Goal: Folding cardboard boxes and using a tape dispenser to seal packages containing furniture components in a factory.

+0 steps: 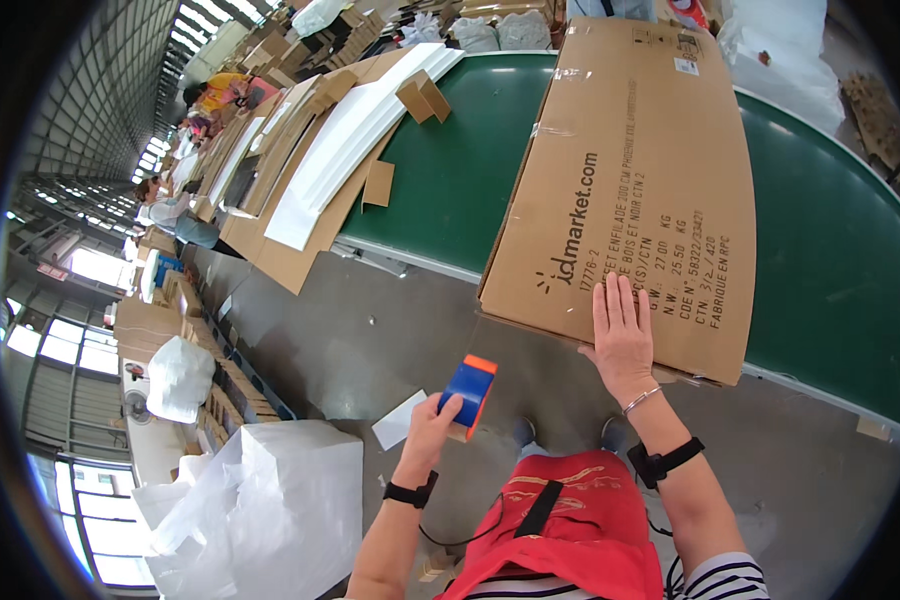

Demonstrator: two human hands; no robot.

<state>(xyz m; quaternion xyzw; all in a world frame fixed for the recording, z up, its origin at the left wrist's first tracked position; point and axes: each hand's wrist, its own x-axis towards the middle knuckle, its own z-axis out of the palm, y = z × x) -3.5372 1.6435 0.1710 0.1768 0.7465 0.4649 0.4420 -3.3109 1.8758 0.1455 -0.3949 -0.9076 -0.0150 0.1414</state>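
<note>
A large flat brown cardboard carton (660,130) with dark print lies across the green conveyor belt (470,165), its near end sticking out over the belt's edge. Flat on the carton's near end rests my right hand (624,335), fingers stretched out. My left hand (432,428) is closed around a blue and orange tape dispenser (468,390), held over the floor to the left of the carton and apart from it. Strips of clear tape (550,130) show on the carton's left edge.
White foam boards (360,140) and cardboard sheets (290,255) lie left of the belt, with small folded cardboard pieces (378,184) on it. A big white-wrapped block (300,490) stands at lower left. People (175,215) work farther off. A pale sheet (398,420) lies on the floor.
</note>
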